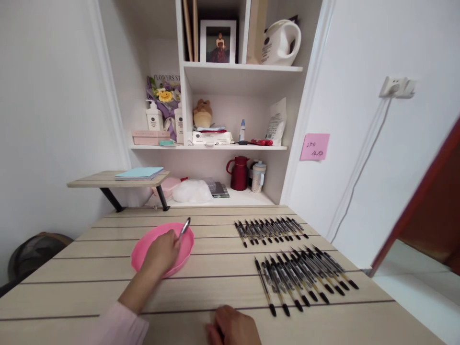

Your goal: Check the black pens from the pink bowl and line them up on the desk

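My left hand (163, 251) is over the pink basin (143, 239) on the left of the table. Its fingers are closed on a pen (184, 227), whose dark end points up and away past the basin's far right side; the rest is covered by the hand. At the bottom edge, my right hand (236, 327) rests curled near the table top, and what it may hold is hidden. To its right lies a near row of black-ended clear pens (298, 273), set side by side at a slant. Behind that is a second row of similar pens (269, 229).
A small raised shelf (77, 182) with blue paper (139, 173) stands at the table's back left. Behind the table, a white shelf unit (244, 67) holds a red jug (239, 173) and a cup (258, 177). A pink note (315, 146) is on the right wall.
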`<state>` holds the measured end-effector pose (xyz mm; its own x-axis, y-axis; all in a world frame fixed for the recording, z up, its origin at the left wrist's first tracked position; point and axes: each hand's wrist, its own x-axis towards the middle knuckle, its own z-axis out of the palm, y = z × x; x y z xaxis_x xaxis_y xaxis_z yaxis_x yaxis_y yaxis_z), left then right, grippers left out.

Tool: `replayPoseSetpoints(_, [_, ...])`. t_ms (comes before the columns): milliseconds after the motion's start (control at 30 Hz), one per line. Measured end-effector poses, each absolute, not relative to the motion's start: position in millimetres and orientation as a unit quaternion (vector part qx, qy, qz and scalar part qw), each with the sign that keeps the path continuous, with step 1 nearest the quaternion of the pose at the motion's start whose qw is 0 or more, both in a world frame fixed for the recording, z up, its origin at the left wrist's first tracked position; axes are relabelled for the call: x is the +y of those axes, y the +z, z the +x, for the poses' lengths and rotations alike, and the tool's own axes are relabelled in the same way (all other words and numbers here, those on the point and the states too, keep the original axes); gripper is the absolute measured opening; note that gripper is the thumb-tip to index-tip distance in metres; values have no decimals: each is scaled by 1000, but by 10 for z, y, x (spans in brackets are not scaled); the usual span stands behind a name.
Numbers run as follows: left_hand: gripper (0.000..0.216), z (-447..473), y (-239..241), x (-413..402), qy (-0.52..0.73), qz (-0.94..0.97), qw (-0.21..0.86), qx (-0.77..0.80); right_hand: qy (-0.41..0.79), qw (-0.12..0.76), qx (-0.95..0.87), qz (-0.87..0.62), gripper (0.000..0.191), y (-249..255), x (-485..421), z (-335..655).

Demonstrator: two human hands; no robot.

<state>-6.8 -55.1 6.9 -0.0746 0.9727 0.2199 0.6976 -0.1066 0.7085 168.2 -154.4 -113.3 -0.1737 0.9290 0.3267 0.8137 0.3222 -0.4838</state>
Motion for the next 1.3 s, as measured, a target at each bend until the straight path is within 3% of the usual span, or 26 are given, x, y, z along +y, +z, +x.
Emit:
replayPoseSetpoints(67, [15, 109, 1, -696, 351, 666, 265, 603, 211, 393, -702, -555, 23, -1040, -1511, 1733])
replayPoseSetpoints(167, [15, 450, -225, -1021, 341, 618, 520, 481, 383, 563, -543, -492, 32, -824, -1457, 1858])
replayPoseSetpoints(267, [14, 744, -493, -1318, 343, 613, 558, 441, 420, 636, -454, -462, 35, -639, -1441, 1990])
replayPoseSetpoints(367, [8, 921, -672, -1470, 361, 631, 530, 437, 401, 641, -447, -478, 32, -598, -1471, 2051])
replayPoseSetpoints(500, [18, 1013, -766, -1509, 420, 624, 509, 419, 378, 645, -438, -500, 33, -679, -1525, 2039])
replayPoseSetpoints(700, [24, 1023, -816, -1493, 388, 587, 576, 416, 392, 642, -433, -496, 36, -739, -1536, 2065])
replayPoseSetpoints(1067, [30, 1003, -791, -1454, 350, 576, 608, 420, 476, 654, -384, -445, 38, -794, -1555, 2101])
replayPoseSetpoints(1300, [38, 980, -571, -1521, 300, 515, 724, 347, 501, 667, -361, -417, 39, -674, -1585, 2140])
